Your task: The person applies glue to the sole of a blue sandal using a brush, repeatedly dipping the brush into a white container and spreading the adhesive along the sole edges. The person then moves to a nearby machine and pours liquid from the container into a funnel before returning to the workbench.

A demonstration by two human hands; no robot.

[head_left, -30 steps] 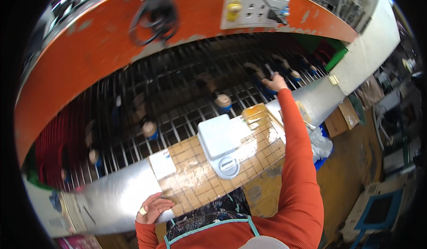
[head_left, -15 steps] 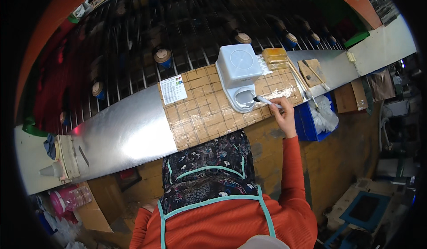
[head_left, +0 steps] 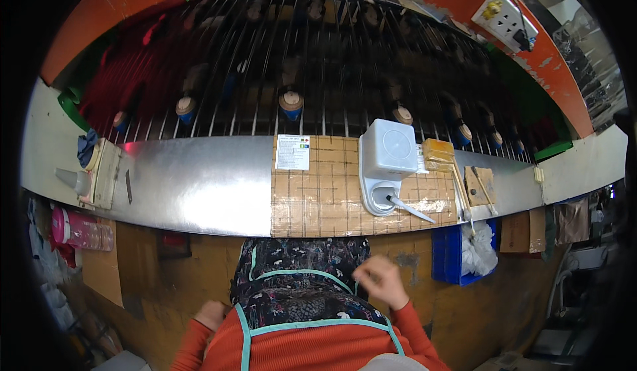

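Observation:
My right hand (head_left: 383,281) hovers in front of the apron, below the bench edge, with loosely bent fingers and nothing in them. Down at my left side is my left hand (head_left: 211,314), its fingers mostly hidden. On the bench stands a white dispenser (head_left: 389,147) with a square translucent tank over a round cup (head_left: 380,198). A white-handled brush (head_left: 413,210) leans in that cup, dark head inside, handle pointing right. Brown checked cardboard (head_left: 318,205) lies under the dispenser, with a printed sheet (head_left: 292,153) on its far edge.
Beyond the bench (head_left: 199,192) run metal rollers carrying several shoe-like pieces (head_left: 290,102). Right of the dispenser lie a yellow block (head_left: 438,152) and thin brushes (head_left: 460,188). A blue crate (head_left: 449,255) with white plastic hangs below the right edge.
My right hand has let go of the brush, leaving it in the cup, and has drawn back toward my body. The view has shifted, showing more of the rollers.

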